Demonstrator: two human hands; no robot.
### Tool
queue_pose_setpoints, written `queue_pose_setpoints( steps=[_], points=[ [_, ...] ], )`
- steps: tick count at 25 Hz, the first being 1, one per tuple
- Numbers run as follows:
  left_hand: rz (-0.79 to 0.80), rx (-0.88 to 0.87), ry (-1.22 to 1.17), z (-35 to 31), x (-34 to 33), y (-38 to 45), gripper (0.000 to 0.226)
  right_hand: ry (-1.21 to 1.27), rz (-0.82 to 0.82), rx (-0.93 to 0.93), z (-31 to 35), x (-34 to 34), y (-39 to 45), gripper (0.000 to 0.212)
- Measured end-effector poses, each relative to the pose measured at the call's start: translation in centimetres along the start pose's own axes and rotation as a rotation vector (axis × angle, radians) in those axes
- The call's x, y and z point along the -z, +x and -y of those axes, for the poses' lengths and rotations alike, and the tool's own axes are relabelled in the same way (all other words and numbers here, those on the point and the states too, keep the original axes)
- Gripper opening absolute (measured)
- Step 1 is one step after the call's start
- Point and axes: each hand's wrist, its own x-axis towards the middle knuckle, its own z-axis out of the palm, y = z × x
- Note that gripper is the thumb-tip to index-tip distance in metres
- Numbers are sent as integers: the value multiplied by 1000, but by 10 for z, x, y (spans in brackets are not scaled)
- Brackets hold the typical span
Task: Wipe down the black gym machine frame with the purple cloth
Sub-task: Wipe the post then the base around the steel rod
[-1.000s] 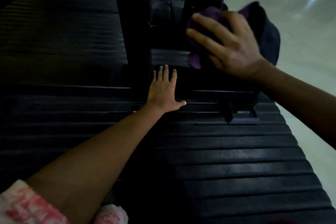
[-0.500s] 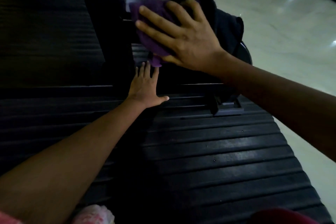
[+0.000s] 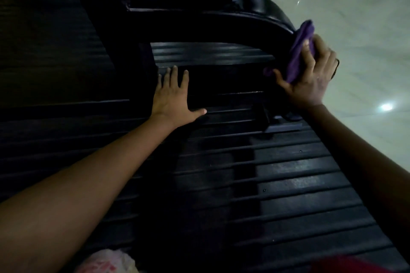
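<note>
The right hand (image 3: 310, 77) grips the purple cloth (image 3: 300, 53), pressing it against the right end of the black curved frame bar (image 3: 221, 26). The left hand (image 3: 173, 97) lies flat, fingers spread, on the ribbed black platform (image 3: 288, 184), beside the frame's upright.

Single view, head-worn wide-angle camera. Looks forward and steeply down along both outstretched arms. Close range: ribbed black mat (image 3: 288, 184) fills the lower frame, black machine frame (image 3: 221, 26) crosses the top, pale glossy floor (image 3: 355, 17) runs down the right side. Edges bend with lens distortion. No second view to compare.
</note>
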Motion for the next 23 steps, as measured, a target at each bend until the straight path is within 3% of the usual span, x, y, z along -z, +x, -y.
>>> queue_pose_setpoints(
  steps=[9, 14, 17, 21, 23],
  points=[
    [14, -3, 2, 1, -2, 0, 114, 58, -68, -654, 40, -14, -39, 73],
    [50, -2, 15, 0, 1, 1, 116, 171, 189, -888, 60, 6, -36, 67],
    [56, -4, 20, 0, 2, 1, 116, 107, 297, -787, 63, 25, -39, 53],
    [64, 7, 26, 0, 3, 0, 116, 51, 333, -90, 89, 30, -28, 49],
    [58, 0, 24, 1, 2, 0, 115, 55, 543, -37, 108, 16, 5, 53]
  ],
)
